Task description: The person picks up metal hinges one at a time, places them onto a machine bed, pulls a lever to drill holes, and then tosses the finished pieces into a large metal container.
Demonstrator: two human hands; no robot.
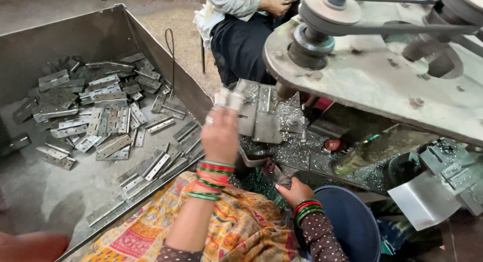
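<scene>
Your left hand (220,134) is raised, closed on a hinge (229,98) just short of the drill (308,43) plate. Your right hand (293,191) grips a lever (283,177) low down. Bin (151,46) on the left holds many loose hinges (95,116); judged mid-batch.

no packages, labels, signs or lit screens to be seen anywhere. nearest to a screen: a dark slim phone (293,0) at the top edge, held flat by a seated co-worker, face not readable.
</scene>
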